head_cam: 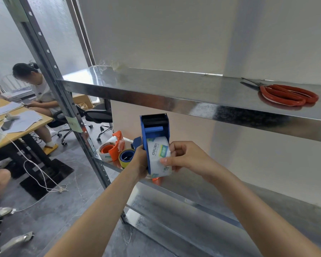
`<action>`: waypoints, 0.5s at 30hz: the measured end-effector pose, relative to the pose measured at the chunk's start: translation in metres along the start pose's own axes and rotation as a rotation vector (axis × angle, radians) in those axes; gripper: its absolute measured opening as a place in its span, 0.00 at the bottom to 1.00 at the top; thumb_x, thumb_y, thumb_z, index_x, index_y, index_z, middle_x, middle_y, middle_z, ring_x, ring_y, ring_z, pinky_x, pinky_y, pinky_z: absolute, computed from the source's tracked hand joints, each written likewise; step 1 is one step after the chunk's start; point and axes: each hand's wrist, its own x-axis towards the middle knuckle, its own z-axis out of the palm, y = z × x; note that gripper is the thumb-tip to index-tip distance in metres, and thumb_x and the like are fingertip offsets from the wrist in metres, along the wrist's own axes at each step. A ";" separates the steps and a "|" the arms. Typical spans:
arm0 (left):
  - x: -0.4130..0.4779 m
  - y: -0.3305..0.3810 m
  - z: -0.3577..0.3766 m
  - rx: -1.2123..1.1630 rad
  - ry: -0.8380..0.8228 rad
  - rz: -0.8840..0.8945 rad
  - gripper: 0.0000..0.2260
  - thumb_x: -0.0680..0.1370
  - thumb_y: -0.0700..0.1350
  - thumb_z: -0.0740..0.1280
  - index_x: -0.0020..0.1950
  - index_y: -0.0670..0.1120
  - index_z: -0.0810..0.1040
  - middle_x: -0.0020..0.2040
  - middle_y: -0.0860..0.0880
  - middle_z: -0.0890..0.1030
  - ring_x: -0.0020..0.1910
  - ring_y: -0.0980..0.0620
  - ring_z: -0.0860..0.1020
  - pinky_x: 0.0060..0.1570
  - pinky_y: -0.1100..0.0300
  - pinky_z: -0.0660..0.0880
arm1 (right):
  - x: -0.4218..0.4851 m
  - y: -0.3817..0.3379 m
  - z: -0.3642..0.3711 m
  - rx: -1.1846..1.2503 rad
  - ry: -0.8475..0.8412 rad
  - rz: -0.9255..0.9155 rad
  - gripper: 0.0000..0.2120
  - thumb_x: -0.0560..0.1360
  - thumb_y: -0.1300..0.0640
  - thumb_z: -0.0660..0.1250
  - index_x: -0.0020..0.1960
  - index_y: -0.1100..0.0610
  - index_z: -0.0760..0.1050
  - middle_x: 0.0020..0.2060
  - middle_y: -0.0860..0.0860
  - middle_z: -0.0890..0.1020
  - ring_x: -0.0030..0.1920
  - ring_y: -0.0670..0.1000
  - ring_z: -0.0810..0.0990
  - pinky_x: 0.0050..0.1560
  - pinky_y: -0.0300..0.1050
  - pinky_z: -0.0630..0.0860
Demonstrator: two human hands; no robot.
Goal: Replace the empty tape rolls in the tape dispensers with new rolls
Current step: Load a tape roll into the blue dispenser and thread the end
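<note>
While the left hand grips the blue dispenser by its left side, holding it upright in the air below the upper shelf, the right hand pinches the new roll seated inside it, thumb on the outer wrap. Light and stiff, the roll probably has a slick face, so its rims should give the surer hold.
</note>
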 end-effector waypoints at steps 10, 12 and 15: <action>-0.018 0.001 0.002 -0.043 -0.130 0.009 0.23 0.81 0.57 0.52 0.53 0.41 0.78 0.40 0.40 0.83 0.34 0.42 0.82 0.38 0.52 0.78 | 0.006 -0.021 0.005 0.366 0.015 0.246 0.07 0.71 0.59 0.72 0.41 0.62 0.77 0.30 0.58 0.74 0.23 0.48 0.66 0.24 0.40 0.66; -0.017 -0.002 0.003 -0.042 -0.104 0.018 0.26 0.79 0.60 0.52 0.58 0.40 0.77 0.46 0.38 0.82 0.39 0.41 0.81 0.46 0.49 0.76 | 0.008 -0.018 0.003 0.426 0.023 0.282 0.07 0.73 0.59 0.70 0.45 0.63 0.77 0.26 0.54 0.71 0.24 0.47 0.64 0.27 0.40 0.65; -0.014 -0.003 0.001 -0.030 -0.043 0.035 0.27 0.75 0.63 0.57 0.58 0.42 0.78 0.48 0.38 0.80 0.41 0.39 0.79 0.49 0.48 0.73 | 0.004 -0.013 0.001 0.408 0.059 0.221 0.09 0.76 0.57 0.67 0.43 0.63 0.74 0.26 0.55 0.72 0.24 0.49 0.68 0.28 0.42 0.70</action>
